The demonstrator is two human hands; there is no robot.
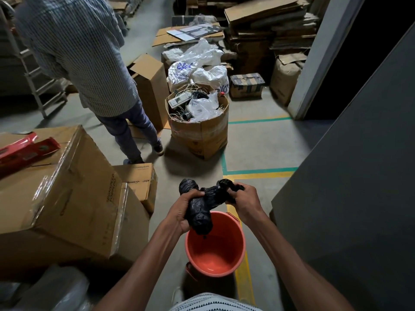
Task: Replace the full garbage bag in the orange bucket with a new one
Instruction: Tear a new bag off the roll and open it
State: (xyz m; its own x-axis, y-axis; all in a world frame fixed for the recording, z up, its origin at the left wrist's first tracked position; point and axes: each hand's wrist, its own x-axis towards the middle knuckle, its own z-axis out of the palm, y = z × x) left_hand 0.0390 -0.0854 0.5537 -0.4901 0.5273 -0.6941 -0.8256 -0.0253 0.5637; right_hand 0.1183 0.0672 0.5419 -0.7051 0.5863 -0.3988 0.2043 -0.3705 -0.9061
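An orange bucket [215,248] stands on the concrete floor just in front of me, and no bag lines its inside. Above its far rim I hold a crumpled, bunched-up black garbage bag [205,203] with both hands. My left hand [183,209] grips the bag's lower left part, whose end droops into the bucket's mouth. My right hand [244,203] is closed on the bag's upper right end.
Large taped cardboard boxes [60,194] crowd the left. A person in a checked shirt [80,52] stands ahead on the left. An open carton of wires and plastic [198,122] sits ahead. A dark panel [359,176] walls the right. Flattened cardboard is stacked at the back.
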